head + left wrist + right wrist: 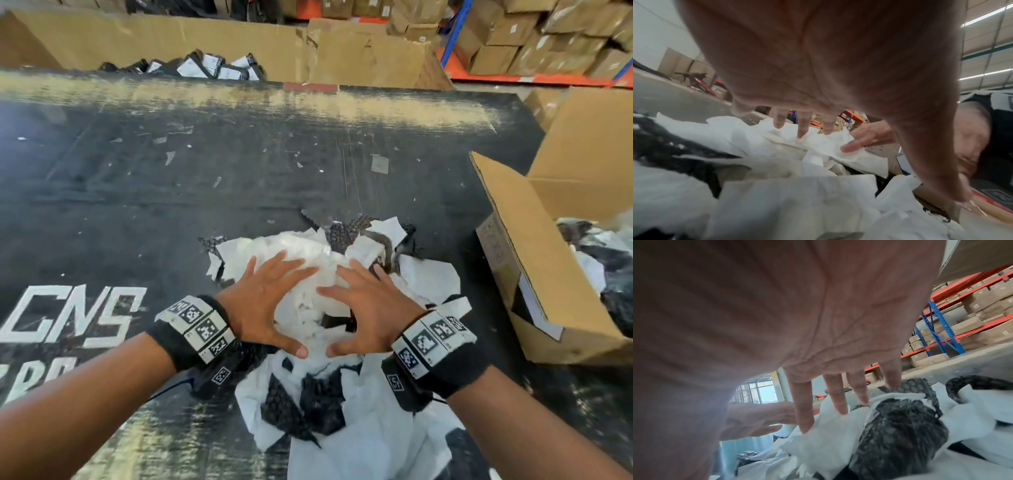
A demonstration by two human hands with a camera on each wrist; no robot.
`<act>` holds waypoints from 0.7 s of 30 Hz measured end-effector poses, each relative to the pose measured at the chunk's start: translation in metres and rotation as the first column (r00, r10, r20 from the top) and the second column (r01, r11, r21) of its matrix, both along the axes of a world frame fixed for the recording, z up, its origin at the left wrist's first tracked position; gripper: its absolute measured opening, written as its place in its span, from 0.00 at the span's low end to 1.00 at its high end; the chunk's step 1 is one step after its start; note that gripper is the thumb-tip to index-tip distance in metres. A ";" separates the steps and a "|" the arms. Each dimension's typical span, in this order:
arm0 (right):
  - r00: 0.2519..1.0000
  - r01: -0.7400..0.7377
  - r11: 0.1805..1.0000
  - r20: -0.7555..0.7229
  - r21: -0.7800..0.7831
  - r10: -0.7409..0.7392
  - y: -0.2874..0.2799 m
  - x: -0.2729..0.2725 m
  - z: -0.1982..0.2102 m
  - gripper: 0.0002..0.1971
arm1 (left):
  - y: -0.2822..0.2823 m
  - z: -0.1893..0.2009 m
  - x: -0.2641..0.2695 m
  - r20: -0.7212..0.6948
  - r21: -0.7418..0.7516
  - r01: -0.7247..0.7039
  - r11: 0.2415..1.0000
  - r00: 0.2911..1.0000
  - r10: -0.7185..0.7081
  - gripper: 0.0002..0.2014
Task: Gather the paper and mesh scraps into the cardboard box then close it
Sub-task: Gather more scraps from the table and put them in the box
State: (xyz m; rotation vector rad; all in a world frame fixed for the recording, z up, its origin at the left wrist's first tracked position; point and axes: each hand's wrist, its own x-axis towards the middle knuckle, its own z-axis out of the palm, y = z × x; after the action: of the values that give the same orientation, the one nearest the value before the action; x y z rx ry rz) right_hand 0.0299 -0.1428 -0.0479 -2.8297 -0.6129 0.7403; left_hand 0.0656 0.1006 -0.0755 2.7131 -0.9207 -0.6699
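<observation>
Scraps (342, 404) of white paper and black mesh lie in one heap on the near worktop (171, 192), two hands, left (263, 305) and right (373, 308), spread flat on it (fingers apart, gripping nothing), one open cardboard box (534, 274) farther right.

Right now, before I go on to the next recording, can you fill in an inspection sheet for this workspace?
Surface: dark table, scuffed, white lettering at left.
Job's things: paper and mesh scraps piled at the near middle; cardboard box at right, flaps open, some scraps inside.
Clutter: small flecks scattered over the table.
Hands: left hand and right hand spread flat on the pile, gripping nothing.
Cables: thin dark cords at both wristbands.
Surroundings: warehouse shelving stacked with cartons.
</observation>
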 end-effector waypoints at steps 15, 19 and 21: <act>0.992 0.065 0.996 -0.103 -0.060 -0.071 -0.020 0.017 -0.023 0.75 | -0.019 -0.016 -0.012 -0.061 0.105 -0.310 0.945 0.946 0.317 0.76; 0.997 0.075 0.996 0.018 -0.057 -0.074 -0.037 0.008 -0.001 0.78 | -0.015 -0.003 -0.019 0.016 0.001 -0.353 0.936 0.936 0.353 0.76; 0.999 0.045 0.995 0.018 -0.092 -0.043 -0.046 -0.008 0.006 0.81 | -0.018 -0.001 -0.025 0.015 0.032 -0.302 0.953 0.953 0.302 0.75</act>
State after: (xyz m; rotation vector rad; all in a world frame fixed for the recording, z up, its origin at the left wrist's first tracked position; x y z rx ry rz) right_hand 0.0224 -0.1886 -0.0414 -2.9259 -0.5302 0.7584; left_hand 0.0408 0.0823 -0.0765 2.8027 -0.4803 -0.6133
